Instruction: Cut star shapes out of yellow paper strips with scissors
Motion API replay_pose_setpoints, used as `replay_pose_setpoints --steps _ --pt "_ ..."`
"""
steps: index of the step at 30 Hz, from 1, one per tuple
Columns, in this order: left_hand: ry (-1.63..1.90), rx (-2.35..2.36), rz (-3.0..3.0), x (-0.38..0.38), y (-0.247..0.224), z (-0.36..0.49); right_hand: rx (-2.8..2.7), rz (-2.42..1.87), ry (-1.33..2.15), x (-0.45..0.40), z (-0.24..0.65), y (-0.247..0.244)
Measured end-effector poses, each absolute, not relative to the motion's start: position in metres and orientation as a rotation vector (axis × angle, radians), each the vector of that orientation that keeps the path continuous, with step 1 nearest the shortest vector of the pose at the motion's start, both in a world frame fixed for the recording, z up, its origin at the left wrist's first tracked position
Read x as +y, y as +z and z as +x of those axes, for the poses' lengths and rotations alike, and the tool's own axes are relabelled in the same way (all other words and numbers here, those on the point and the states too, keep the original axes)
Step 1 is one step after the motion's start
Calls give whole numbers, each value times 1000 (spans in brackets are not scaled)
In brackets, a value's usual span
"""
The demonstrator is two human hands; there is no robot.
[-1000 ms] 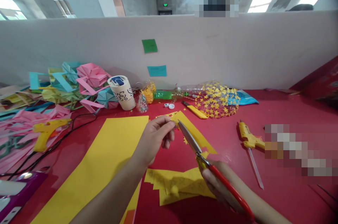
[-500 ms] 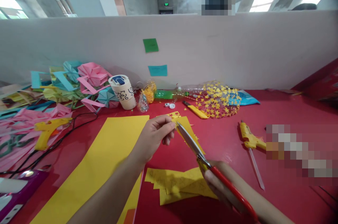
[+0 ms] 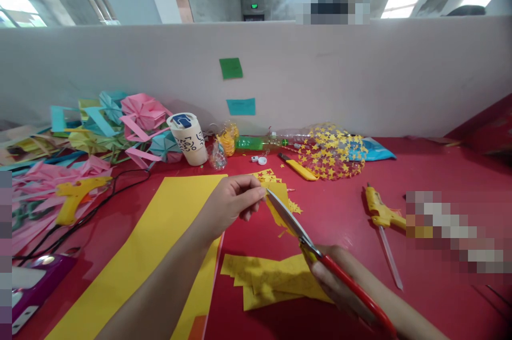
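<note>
My left hand [image 3: 236, 204] is closed in a pinch, and a small piece of yellow paper [image 3: 279, 190] is between or right by its fingertips. Red-handled scissors [image 3: 344, 276] are gripped in my right hand [image 3: 332, 276], their blades pointing up and left, the tips close to my left fingertips. Small yellow stars [image 3: 295, 207] lie just beyond the blades. Below the hands, several yellow paper strips [image 3: 272, 278] are stacked on the red table [image 3: 340, 204]. Under my left forearm lies a large yellow sheet [image 3: 172, 212].
Pink and blue folded paper [image 3: 144, 110] fills the left, beside a yellow glue gun [image 3: 74, 198]. Behind stand a white cup [image 3: 190, 142], a green bottle [image 3: 256, 142], a cutter [image 3: 298, 166] and star-covered clear plastic [image 3: 332, 150]. Another glue gun [image 3: 380, 206] lies right.
The scissor blades look closer together, and the yellow paper beside them has shifted, with more of the small stars behind it showing. The view has moved slightly.
</note>
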State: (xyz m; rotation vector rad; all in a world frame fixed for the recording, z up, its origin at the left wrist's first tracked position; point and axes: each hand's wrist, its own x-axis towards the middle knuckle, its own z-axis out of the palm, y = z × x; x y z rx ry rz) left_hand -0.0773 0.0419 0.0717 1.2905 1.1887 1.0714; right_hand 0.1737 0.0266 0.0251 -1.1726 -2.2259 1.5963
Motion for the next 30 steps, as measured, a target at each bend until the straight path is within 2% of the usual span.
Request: replay_pose_setpoints --steps 30 --pt "1058 1220 1318 41 73 -78 -2197 -1110 1672 27 174 26"
